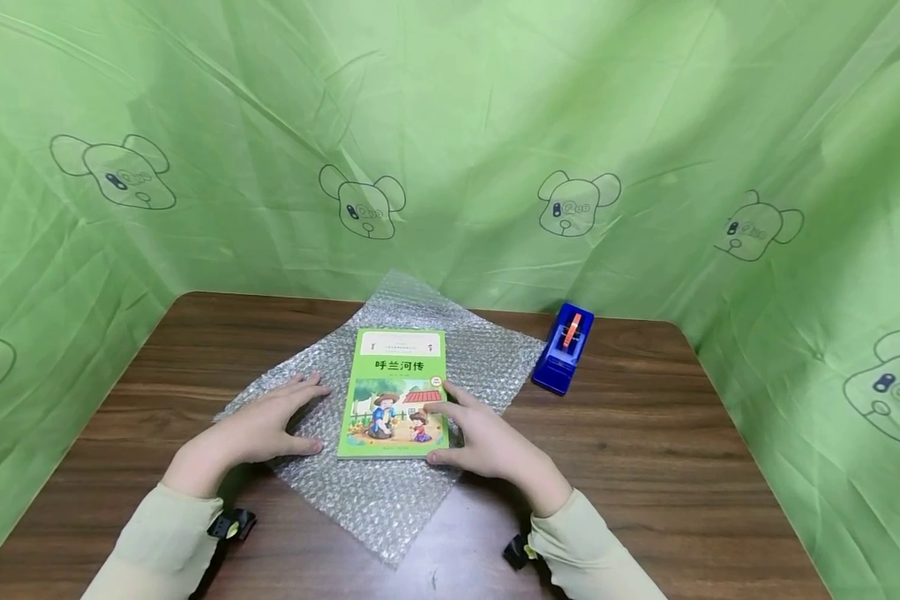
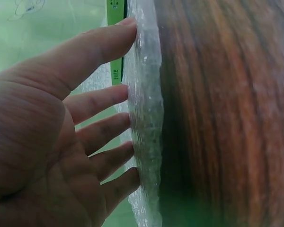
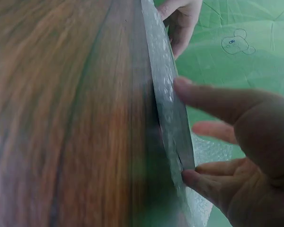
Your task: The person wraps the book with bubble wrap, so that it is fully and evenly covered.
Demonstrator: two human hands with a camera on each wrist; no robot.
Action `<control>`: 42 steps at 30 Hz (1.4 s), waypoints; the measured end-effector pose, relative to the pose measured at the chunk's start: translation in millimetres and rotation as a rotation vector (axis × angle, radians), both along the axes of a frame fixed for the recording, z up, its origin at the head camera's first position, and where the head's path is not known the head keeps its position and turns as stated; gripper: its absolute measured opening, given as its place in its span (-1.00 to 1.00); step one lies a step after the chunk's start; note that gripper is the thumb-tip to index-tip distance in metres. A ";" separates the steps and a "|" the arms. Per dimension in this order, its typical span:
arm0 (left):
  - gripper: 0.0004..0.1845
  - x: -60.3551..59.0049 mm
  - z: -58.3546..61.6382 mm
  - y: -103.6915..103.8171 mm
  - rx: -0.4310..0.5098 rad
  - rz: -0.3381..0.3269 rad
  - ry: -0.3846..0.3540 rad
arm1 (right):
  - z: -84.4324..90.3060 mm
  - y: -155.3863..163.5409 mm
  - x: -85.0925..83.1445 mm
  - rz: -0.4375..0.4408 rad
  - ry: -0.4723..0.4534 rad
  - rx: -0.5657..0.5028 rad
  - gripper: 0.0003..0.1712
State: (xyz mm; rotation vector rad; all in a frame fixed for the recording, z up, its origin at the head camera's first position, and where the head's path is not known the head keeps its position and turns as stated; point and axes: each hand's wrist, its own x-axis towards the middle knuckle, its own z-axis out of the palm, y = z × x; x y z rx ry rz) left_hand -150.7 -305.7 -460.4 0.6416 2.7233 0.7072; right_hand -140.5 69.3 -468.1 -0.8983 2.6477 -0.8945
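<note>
A green picture-cover book [image 1: 397,417] lies face up on a sheet of bubble wrap [image 1: 390,508], turned cornerwise on the table. My left hand [image 1: 266,425] is to the left of the book, fingers spread and fingertips resting on the wrap. In the left wrist view, the left fingertips [image 2: 128,120] touch the bubble wrap, apart from the book. My right hand [image 1: 487,437] is at the book's right side, its thumb by the lower right corner and a finger over the cover's edge. The right wrist view shows the right fingers [image 3: 213,182] extended against the book's side.
A blue tape dispenser [image 1: 562,350] with an orange part stands right of the wrap, close to its right corner. The brown wooden table [image 1: 630,467] is enclosed by a green fabric curtain [image 1: 465,108] with printed bear heads at the back and sides.
</note>
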 end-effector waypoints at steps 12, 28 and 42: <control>-0.08 0.3 -2.6 0.7 0.016 0.006 -0.004 | -2.7 -10.2 -2.5 -0.053 0.025 0.014 -0.13; -0.07 0.8 0.2 -1.3 0.027 -0.002 -0.014 | -1.4 -2.9 -6.8 -0.015 -0.022 -0.015 -0.20; -0.08 0.7 -1.4 -1.8 0.032 -0.005 -0.013 | -0.9 2.5 -4.8 0.039 0.023 0.005 -0.20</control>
